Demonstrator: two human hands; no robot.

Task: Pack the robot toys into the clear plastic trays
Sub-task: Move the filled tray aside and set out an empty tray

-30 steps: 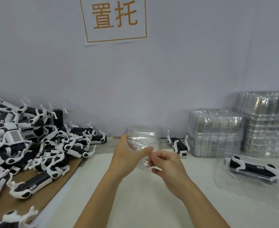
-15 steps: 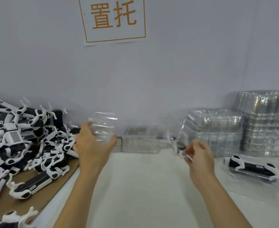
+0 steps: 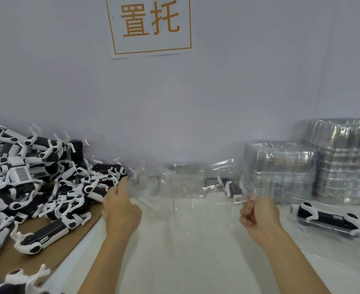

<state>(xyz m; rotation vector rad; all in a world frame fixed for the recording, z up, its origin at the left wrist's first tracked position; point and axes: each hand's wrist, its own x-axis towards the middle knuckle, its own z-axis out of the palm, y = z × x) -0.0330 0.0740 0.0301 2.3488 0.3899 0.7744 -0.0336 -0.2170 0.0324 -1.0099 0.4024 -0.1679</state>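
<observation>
A clear plastic tray [image 3: 185, 183] is spread wide above the white table, blurred by motion. My left hand [image 3: 120, 209] holds its left edge and my right hand [image 3: 259, 217] pinches its right edge with curled fingers. A big pile of black-and-white robot toys [image 3: 37, 183] lies on brown cardboard at the left. One robot toy [image 3: 230, 186] lies behind the tray near the wall. Another robot toy [image 3: 329, 219] lies in a clear tray at the right.
Two stacks of clear trays [image 3: 280, 170] [image 3: 348, 158] stand against the wall at the back right. The white table top [image 3: 185, 251] stretches between my forearms. A paper sign [image 3: 151, 24] hangs on the wall above.
My hands have moved apart from the centre, pulling the clear tray from a folded bundle out wide. Both hands have also dropped lower toward the table.
</observation>
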